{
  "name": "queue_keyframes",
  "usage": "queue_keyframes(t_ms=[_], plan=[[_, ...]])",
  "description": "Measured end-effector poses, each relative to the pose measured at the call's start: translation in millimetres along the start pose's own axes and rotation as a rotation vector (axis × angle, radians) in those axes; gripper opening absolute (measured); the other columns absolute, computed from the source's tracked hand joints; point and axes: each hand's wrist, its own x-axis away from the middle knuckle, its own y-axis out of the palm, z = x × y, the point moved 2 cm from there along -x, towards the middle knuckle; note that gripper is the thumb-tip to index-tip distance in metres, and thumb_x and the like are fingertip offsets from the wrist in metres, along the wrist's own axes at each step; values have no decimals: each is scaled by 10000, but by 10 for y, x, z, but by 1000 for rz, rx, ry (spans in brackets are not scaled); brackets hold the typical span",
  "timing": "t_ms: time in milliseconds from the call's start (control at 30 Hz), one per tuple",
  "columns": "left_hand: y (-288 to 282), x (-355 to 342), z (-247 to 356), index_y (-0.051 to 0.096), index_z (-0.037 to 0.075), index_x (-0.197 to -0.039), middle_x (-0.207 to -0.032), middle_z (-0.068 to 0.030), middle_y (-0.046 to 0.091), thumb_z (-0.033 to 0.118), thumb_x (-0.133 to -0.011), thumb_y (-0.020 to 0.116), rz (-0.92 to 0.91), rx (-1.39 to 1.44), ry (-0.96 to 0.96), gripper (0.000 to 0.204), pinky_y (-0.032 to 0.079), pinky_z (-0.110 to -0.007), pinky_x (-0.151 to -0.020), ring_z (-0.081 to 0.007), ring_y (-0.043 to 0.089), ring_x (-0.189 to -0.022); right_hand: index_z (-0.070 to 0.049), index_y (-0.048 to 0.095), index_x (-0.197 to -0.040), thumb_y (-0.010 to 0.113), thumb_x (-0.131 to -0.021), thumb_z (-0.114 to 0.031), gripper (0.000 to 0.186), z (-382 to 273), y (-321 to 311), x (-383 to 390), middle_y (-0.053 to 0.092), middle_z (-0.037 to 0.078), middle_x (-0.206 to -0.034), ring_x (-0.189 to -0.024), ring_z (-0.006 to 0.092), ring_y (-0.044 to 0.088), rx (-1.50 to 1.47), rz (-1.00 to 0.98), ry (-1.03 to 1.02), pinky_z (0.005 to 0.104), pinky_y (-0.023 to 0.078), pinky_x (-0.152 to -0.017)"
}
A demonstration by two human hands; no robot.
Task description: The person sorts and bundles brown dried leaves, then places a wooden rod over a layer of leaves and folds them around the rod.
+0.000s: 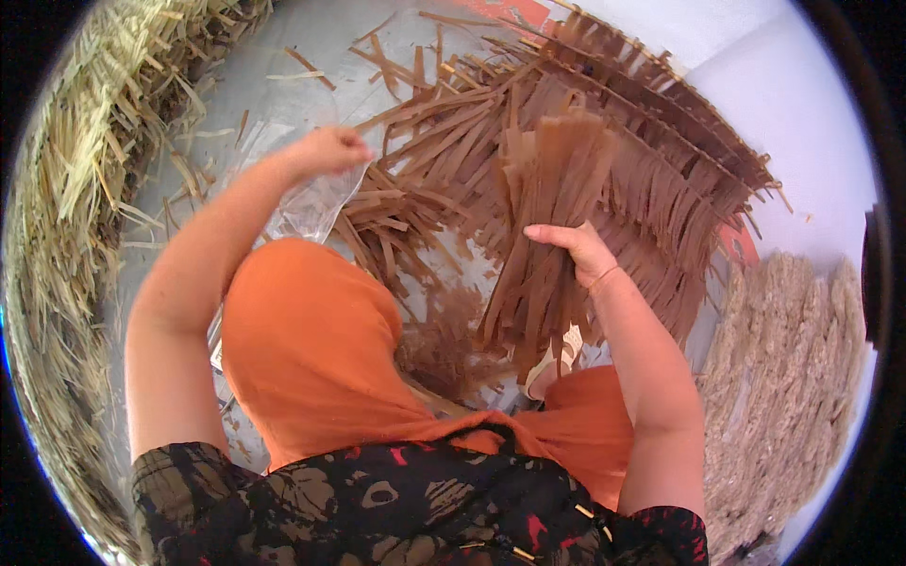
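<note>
My right hand grips a thick bundle of long brown flat strips, its thumb lying across them. Up and to the left, my left hand has its fingers pinched on a crumpled clear plastic bag, which hangs below it. Loose brown strips are heaped between the hands. Behind the bundle lies a broad layered panel of brown strips with thin rods along its far edge.
Straw-coloured thatch runs along the left. A pale shaggy fibre mat lies at the right, beside a white surface. Scattered strips lie on the grey floor. My orange-clad legs occupy the lower middle.
</note>
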Motion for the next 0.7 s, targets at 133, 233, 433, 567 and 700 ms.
queue_keyframes(t_ms=[133,233,433,567,700], plan=[[662,-384,-1052,660,60,-1086,-1059,-116,660,385,-847,706,441,-142,175,406,501,-359,-848,-214,621,-949,2,607,-1198,848,-666,-160,606,392,171,-687,656,89,-1145,-1060,221,608,129,-84,60,352,469,-940],[860,-581,-1624,674,63,-1069,-917,-85,665,373,-866,686,547,-269,194,371,505,-355,-811,-201,629,-883,14,586,-1227,861,-646,-179,671,548,518,-1160,639,98,-1189,-1097,225,588,161,-227,126,349,446,-967],[763,-730,-1880,692,104,-1051,-836,34,614,290,-920,638,343,918,-188,234,433,-247,-641,-95,543,-728,19,597,-1218,848,-649,-170,651,741,1230,-1910,640,107,-1187,-1096,231,589,249,-391,219,351,446,-966],[595,-695,-1935,687,87,-1029,-833,52,606,268,-934,626,433,1309,-65,214,410,-224,-628,-57,520,-722,11,615,-1206,857,-626,-174,656,1108,1624,-2296,645,113,-1189,-1087,227,600,309,-491,203,339,449,-966],[398,-560,-1559,698,111,-1079,-835,59,574,279,-940,625,567,1148,-30,230,413,-227,-671,-55,509,-763,2,666,-1137,880,-576,-207,635,1521,1647,-2485,677,124,-1132,-1051,233,630,614,-503,231,330,468,-954]])
